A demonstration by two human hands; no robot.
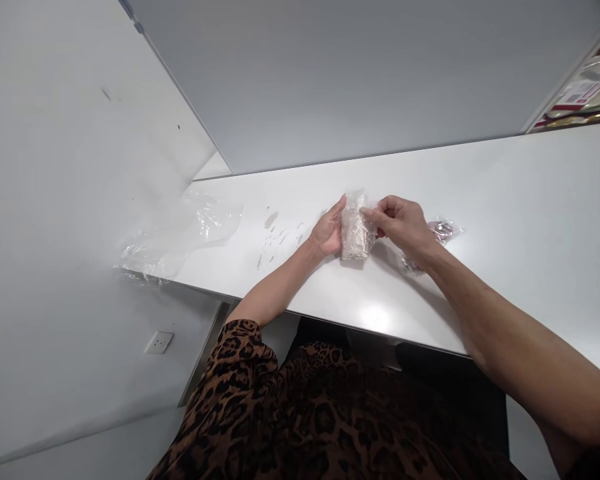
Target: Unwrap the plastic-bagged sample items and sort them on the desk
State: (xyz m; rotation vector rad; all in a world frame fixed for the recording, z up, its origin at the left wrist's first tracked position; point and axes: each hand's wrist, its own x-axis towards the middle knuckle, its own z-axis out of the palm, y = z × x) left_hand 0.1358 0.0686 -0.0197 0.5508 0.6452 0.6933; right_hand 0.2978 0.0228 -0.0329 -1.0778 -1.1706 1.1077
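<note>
Snugly, the thumb and fingers of the left hand (330,230) close around the left side of a wrapped package (355,230), the thumb pointing up toward its far end and most of the other fingers hidden behind it. On the opposite side, the fingers of the right hand (403,217) are bent together, thumb and forefinger pinching the clear wrapping at the package's right edge, above its middle. The package is a narrow oblong, pale and faintly golden under the crinkled plastic; its long axis runs from the near edge of the bench (530,227) toward the back edge, one short end pointing at the person and the other at the grey panel (360,80). It sits about midway between those two edges; whether its lower end touches the surface cannot be told. Just beyond the right wrist, and partly covered by it, lies clear plastic with something pinkish inside, the pink bundle (443,230), with more plastic showing on the near side of the forearm. Left of the left hand, grey marks (277,237) dot the white top. Farther out, at the left end of the bench, loose clear film (205,220) spreads over the surface and overhangs the near left corner. Past the back edge, at the far right, packaged goods (580,93) show beside the panel.
</note>
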